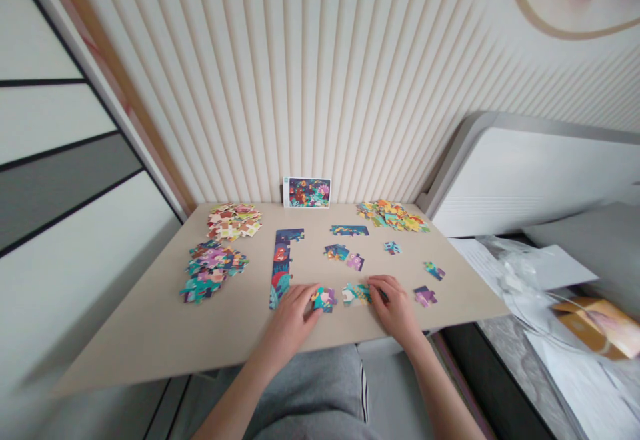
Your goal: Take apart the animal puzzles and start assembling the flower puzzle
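Note:
My left hand (296, 308) is closed at the left edge of a teal, white and purple puzzle piece (326, 300), thumb and fingertips pinching it near the tabletop. A short gap to the right lies a teal and yellow strip of puzzle pieces (355, 295). My right hand (394, 305) has its bent fingers on the right end of that strip, hiding part of it. Just past my left hand stands a joined L-shaped puzzle section (281, 263) with a red and dark blue picture, its lower end close to my fingers.
Around lie a joined blue strip (350, 230), a small joined cluster (337, 252), a purple piece (355, 262), and loose pieces (425, 295) rightward. Piles of puzzle pieces (215, 270), (234, 220), (393, 215) sit left and back right. A picture card (309, 193) leans against the wall.

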A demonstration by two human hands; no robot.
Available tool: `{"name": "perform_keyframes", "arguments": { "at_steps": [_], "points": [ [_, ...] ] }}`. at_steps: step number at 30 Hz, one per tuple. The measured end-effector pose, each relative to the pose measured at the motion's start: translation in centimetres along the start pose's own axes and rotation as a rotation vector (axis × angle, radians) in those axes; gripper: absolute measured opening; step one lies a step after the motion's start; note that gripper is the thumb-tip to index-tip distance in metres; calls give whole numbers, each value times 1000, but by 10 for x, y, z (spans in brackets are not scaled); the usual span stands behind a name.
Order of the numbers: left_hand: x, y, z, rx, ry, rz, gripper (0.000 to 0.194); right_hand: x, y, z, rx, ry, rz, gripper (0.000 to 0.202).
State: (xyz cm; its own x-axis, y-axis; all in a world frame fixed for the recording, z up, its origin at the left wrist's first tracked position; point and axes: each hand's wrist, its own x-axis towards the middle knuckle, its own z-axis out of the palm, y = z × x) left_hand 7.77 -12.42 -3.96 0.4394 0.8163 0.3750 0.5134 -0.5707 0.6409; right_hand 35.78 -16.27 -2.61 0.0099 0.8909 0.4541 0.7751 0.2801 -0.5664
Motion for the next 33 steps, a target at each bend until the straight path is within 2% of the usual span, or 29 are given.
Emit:
{"name": "perform_keyframes", "arguments": {
  "at_steps": [9,19,21,25,27,30,33],
  "points": [
    [-4,1,-4,-26,-6,-11,44,-1,-6,0,-70,13,12,23],
    [-6,1,-6,-41,-8,-3,41,-4,-7,3,-113,98,21,23],
    [-6,0,-6,-49,-6,-4,41,-5,-6,1,-118,161,33,24],
    [-5,-3,-4,-59,10,6,40,-12,2,-6,-166,365,139,27],
    [-5,-5,-3,-64,14,17,39,-19,8,-11,-206,322,139,28],
    [-5,-4,-4,-65,21,23,39,-29,20,-19,-248,173,83,28],
    [-5,-2,-6,-68,19,16,39,-36,35,-27,-280,136,79,30]
  ]
}}
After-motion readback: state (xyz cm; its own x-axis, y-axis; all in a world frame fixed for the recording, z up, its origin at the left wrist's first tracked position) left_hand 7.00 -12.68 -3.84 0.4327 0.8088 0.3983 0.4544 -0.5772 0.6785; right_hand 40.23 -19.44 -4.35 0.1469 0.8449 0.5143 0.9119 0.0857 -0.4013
